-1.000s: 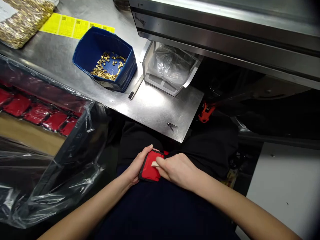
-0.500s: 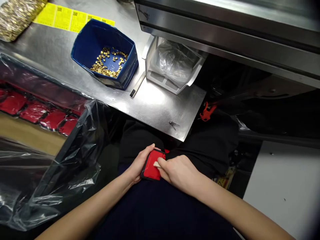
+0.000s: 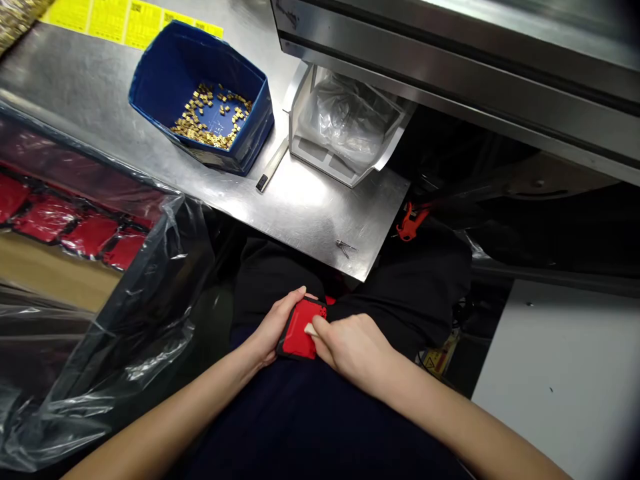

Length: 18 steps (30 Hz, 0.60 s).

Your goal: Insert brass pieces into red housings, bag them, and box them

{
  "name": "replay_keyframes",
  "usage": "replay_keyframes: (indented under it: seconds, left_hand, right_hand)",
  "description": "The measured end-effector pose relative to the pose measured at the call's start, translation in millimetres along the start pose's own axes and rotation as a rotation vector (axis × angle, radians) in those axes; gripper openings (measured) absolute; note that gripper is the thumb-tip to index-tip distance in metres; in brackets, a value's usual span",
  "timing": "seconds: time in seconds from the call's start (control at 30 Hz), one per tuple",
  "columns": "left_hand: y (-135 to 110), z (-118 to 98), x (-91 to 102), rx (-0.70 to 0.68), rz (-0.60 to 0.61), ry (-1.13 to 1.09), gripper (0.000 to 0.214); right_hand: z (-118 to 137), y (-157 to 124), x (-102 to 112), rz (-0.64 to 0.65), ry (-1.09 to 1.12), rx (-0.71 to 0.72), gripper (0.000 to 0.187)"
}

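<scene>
In my lap, my left hand is closed around the left edge of a red plastic panel with a black rim. My right hand is closed on a small pale, flat-ended tool, whose tip lies over the red face of the panel. Most of that tool is hidden inside my fist, so I cannot tell its exact kind. The panel is tilted, with small round details at its upper right corner.
On the steel table stand a blue bin with small brass pieces and a grey tray holding a plastic bag. A pale-handled tool and tweezers-like metal piece lie there. Left is a plastic-lined box with red parts.
The whole view has shifted slightly, moving the table and bin a little left and up. Both hands keep their hold, and the pale tool's tip stays over the red panel.
</scene>
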State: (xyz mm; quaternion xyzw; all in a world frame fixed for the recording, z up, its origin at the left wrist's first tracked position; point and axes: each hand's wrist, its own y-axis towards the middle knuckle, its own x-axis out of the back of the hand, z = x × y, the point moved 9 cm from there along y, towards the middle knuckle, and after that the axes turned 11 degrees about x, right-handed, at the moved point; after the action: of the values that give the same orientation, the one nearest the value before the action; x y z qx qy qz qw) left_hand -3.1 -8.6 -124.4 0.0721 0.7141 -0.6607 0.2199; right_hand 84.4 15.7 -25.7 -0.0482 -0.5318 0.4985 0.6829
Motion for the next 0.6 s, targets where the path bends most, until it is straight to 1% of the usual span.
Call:
replay_keyframes:
  seconds: [0.1, 0.17, 0.3, 0.37, 0.43, 0.53, 0.6]
  left_hand:
    - [-0.3, -1.2, 2.2, -0.029, -0.024, 0.008, 0.045]
    - [0.2, 0.8, 3.4, -0.021, -0.029, -0.017, 0.044]
    - [0.5, 3.0, 3.8, -0.017, -0.018, -0.042, 0.043]
    - [0.3, 3.9, 4.8, -0.005, -0.023, -0.055, 0.042]
    - [-0.1, 5.0, 3.9, 0.017, -0.006, -0.068, 0.043]
    - [-1.2, 5.1, 0.4, 0.033, 0.036, -0.065, 0.046]
    - [-1.4, 5.5, 0.7, 0.044, 0.033, -0.070, 0.046]
  right_hand:
    - [-2.2, -0.4, -0.4, 0.002, 0.009, -0.029, 0.032]
    - [-3.2, -0.2, 1.2, -0.015, -0.002, -0.034, 0.033]
    - [-5.0, 1.8, -0.8, 0.014, 0.004, -0.025, 0.035]
    - [-7.5, 3.2, 1.1, 0.006, -0.006, -0.036, 0.035]
    - [-9.0, 3.7, 3.3, -0.009, -0.019, -0.042, 0.036]
    - [-8.3, 2.3, 0.7, 0.010, -0.005, -0.030, 0.036]
    - [-7.0, 1.6, 0.1, 0.008, 0.007, -0.003, 0.032]
